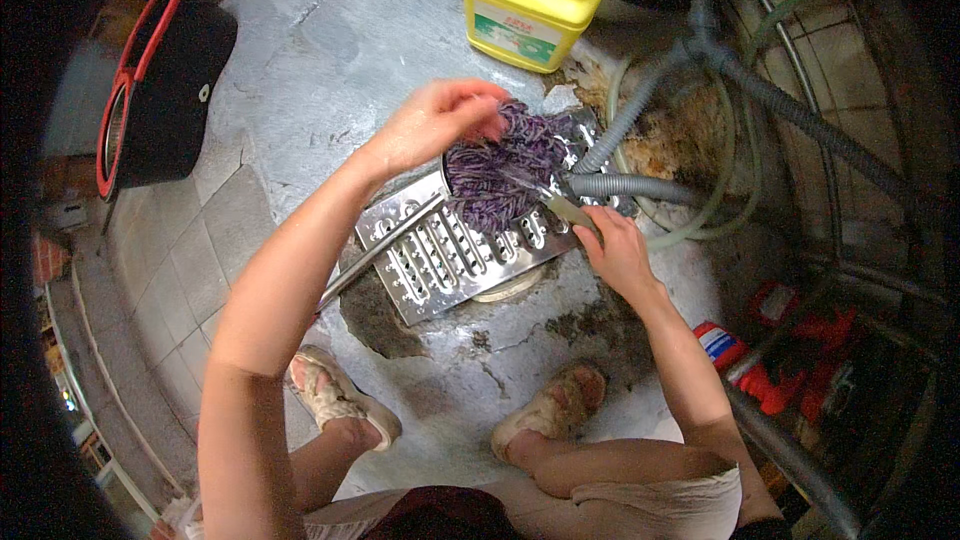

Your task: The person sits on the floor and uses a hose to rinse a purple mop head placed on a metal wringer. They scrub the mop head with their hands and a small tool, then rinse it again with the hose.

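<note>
A wet purple-grey string mop head (502, 172) lies on a perforated stainless steel drain cover (450, 262), its metal handle (382, 247) slanting down to the left. At the upper edge of the strands is my left hand (469, 112), fingers curled and slightly blurred; whether it grips any strands I cannot tell. My right hand (615, 244) holds the end of a pale flexible hose (568, 211), which points at the mop strands, and water sprays from it. Two grey corrugated drain hoses (630, 186) end at the cover just beyond the hose tip.
A yellow plastic jug (532, 4) stands beyond the mop. Coiled translucent hose (731, 195) and metal rack tubes (825, 157) are at right, with red containers (720, 345) below. A black bucket with a red rim (180, 90) is at left. The concrete floor (337, 52) is cracked around the cover.
</note>
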Demonstrator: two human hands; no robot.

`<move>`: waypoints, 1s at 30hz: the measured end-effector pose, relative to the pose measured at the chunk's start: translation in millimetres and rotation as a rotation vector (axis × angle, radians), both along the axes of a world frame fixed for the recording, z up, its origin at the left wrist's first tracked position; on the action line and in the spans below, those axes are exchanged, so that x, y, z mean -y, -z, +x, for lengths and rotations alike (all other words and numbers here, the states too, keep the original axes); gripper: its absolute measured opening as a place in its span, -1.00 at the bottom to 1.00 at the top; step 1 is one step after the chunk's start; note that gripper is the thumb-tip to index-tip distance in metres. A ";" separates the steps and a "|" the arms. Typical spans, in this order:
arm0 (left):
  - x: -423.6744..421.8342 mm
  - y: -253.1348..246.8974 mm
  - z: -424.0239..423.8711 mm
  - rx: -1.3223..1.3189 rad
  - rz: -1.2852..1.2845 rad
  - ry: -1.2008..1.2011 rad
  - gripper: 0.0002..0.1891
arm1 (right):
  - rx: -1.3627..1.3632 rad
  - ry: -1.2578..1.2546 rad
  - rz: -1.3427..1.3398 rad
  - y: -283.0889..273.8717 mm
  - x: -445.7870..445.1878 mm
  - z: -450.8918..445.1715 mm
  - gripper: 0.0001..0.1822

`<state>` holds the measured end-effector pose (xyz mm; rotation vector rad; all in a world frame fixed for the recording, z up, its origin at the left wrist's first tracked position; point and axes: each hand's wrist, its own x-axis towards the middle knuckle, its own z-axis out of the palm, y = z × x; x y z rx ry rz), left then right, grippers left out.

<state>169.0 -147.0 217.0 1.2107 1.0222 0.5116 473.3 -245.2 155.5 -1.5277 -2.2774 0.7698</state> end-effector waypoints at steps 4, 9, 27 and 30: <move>18.9 52.4 -11.9 -0.876 0.610 0.360 0.24 | 0.020 -0.024 -0.003 3.2 -0.9 -2.5 -0.71; 4.6 64.6 45.4 -0.996 0.922 0.651 0.21 | 0.022 -0.026 -0.029 7.4 -1.8 -5.0 -0.70; 0.0 89.8 76.4 -1.086 0.864 0.512 -0.65 | 0.052 -0.014 -0.096 17.6 -9.0 -7.0 -0.70; 18.8 83.7 62.0 -0.900 1.152 0.432 -0.45 | 0.023 -0.014 -0.047 14.3 -7.8 -8.2 -0.71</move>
